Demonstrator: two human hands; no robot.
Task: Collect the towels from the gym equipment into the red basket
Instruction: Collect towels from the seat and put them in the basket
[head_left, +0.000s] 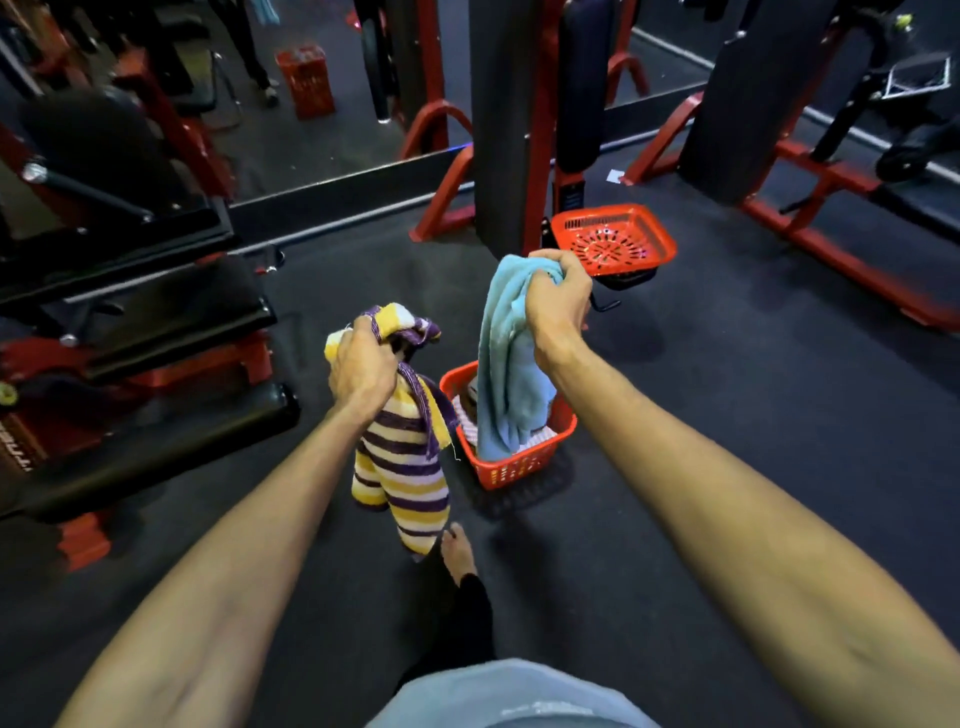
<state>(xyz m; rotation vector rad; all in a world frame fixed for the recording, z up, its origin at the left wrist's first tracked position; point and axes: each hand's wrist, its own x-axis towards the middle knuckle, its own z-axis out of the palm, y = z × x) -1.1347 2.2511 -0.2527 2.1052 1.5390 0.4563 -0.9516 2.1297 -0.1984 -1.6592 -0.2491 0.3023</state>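
Hands: left hand (363, 366) grips a bunched purple-and-yellow striped towel (402, 467); right hand (556, 299) grips a light blue towel (506, 395).
Basket: red basket (514, 467) on the floor ahead, already holding towels.
Key relation: blue towel hangs straight down, its tail inside the basket; striped towel dangles just left of the rim, so the right hand is nearer.
Floor: dark gym flooring (727, 415).
Room: red-framed machines around; red tray (613, 239) beyond.

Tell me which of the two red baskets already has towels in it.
The red plastic basket on the floor, below the light blue towel, holds towels. The shallower red basket on the black stand shows only its bare slotted bottom.
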